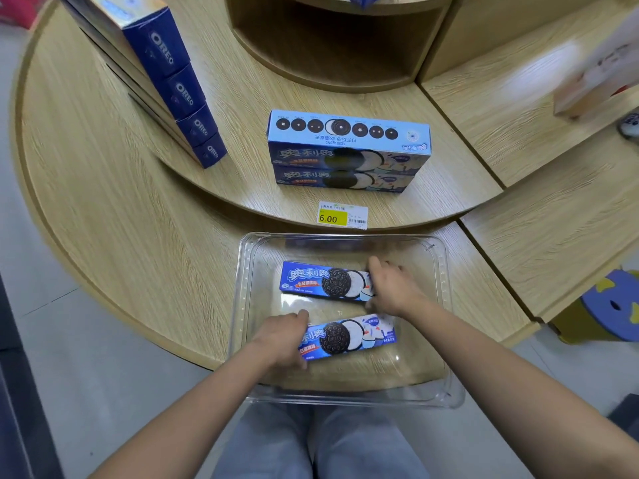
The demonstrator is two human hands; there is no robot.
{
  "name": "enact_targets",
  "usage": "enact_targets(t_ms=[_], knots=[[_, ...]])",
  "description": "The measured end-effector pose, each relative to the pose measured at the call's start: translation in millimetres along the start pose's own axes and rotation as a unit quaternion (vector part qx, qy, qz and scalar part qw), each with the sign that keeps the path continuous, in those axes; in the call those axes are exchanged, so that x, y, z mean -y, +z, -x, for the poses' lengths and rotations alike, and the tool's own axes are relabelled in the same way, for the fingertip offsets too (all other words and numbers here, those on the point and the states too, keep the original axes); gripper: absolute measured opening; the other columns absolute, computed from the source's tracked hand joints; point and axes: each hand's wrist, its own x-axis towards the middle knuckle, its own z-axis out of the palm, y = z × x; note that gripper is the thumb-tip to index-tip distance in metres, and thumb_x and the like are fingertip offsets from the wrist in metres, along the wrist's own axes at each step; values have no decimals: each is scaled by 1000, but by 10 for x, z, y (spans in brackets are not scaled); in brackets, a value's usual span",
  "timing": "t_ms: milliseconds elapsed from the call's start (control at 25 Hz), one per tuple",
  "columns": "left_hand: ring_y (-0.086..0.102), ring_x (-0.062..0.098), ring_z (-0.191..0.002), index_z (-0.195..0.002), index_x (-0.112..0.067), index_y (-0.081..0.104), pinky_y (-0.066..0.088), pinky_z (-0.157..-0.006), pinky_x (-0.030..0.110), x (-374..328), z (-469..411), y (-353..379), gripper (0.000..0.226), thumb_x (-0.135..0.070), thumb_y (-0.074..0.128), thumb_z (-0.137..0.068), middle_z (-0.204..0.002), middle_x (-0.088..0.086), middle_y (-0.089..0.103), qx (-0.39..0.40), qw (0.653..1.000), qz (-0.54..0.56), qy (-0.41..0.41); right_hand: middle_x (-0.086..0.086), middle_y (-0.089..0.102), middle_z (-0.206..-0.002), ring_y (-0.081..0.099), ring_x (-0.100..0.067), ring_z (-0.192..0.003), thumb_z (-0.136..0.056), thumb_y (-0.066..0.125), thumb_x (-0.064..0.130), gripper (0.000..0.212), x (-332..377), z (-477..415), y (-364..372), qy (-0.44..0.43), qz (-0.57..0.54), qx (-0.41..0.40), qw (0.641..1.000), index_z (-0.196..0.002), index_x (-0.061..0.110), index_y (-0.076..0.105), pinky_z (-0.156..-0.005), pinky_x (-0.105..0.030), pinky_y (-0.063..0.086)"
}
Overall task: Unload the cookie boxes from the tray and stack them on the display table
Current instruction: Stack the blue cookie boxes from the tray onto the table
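Note:
A clear plastic tray (pixel 446 281) sits on the low wooden tier in front of me, partly over its edge. Two blue cookie boxes lie flat inside it. My right hand (pixel 390 288) grips the right end of the far box (pixel 321 281). My left hand (pixel 281 338) grips the left end of the near box (pixel 349 338). On the raised tier behind the tray, a stack of two identical boxes (pixel 349 153) lies with a light blue top face showing.
A tall leaning stack of dark blue cookie boxes (pixel 166 77) stands at the back left. A yellow price tag (pixel 342 216) is fixed to the raised tier's edge. A curved wooden shelf unit (pixel 328 39) rises behind. A pale blurred box (pixel 601 67) sits at right.

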Motion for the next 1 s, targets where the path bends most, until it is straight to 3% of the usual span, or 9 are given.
enact_targets(t_ms=[120,240,360,520,680,840,1000], knots=[[59,30,-104,-121,-14,37,44,-80,36,15,19,34,74,-38,77,-64,-119,9,59,3,1000,-14,15,-14,63,-106,58,-34,-99,-63,80,35,64,-24,-8,-25,-7,-9,25,1000,-95,14,29,-85,-40,41],[54,27,-108,-123,-16,37,41,-87,34,45,0,29,83,-39,82,-57,-122,7,55,15,1000,-5,26,-14,58,-113,56,-33,-100,-53,86,33,71,-38,-3,-34,-9,-50,57,997,-100,13,36,-75,-34,39],[42,25,-119,-136,-26,34,34,-99,34,98,-44,18,92,-46,78,-59,-127,5,45,28,998,13,49,-14,50,-123,53,-31,-108,-50,89,33,85,-58,1,-31,-9,-69,84,994,-119,11,43,-82,-33,43],[46,19,-108,-124,-32,51,40,-91,29,167,-57,24,69,-33,78,-60,-113,1,48,28,992,108,57,-13,44,-125,50,-28,-110,-50,89,34,92,-101,4,-47,-9,-91,118,989,-127,13,44,-89,-31,44],[51,16,-101,-119,-32,55,46,-86,30,217,-26,84,64,-27,76,-59,-109,-2,48,-2,985,159,68,-10,52,-119,50,-21,-100,-52,88,30,81,-139,41,-29,-5,-155,95,983,-120,15,47,-80,-30,43],[54,13,-101,-120,-37,54,44,-79,24,204,61,93,60,-40,71,-63,-109,-7,51,-70,984,140,80,-3,58,-110,55,-16,-94,-59,83,28,61,-151,167,-30,-23,-177,68,982,-110,18,51,-74,-31,50],[56,8,-99,-122,-41,53,45,-79,23,200,240,61,64,-48,69,-61,-108,-15,53,-121,978,145,84,8,57,-95,57,-16,-88,-55,79,29,48,-131,400,-129,-23,-211,-39,976,-98,24,59,-73,-35,51]])
